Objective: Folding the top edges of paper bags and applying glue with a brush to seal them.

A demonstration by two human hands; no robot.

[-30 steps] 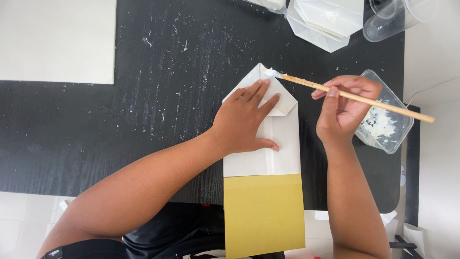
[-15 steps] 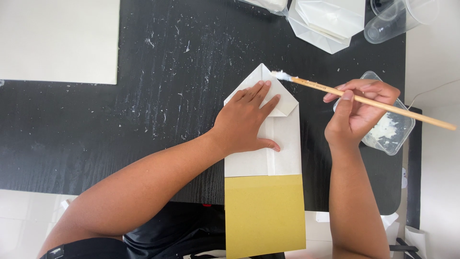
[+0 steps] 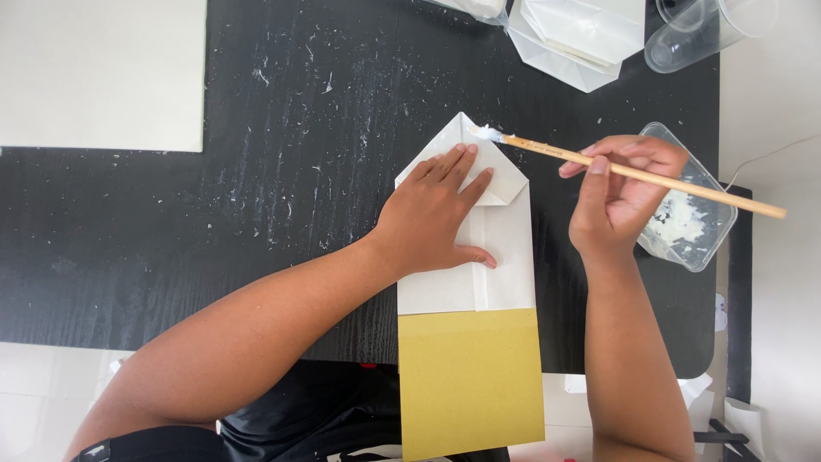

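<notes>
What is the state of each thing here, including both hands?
Left hand: flat, pressing the folded white paper.
Right hand: gripping the brush.
Brush: tip white with paste, touching the paper's pointed flap.
Paste tub: open, smeared white inside.
Plastic cup: lying on its side, empty.

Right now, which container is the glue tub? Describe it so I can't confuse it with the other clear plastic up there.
Start at the black table and go to its right edge. Just behind the right hand, which holds the wooden brush, sits a clear squarish tub. Unlike the empty clear cup lying at the top edge, it has white paste smeared inside.
</notes>
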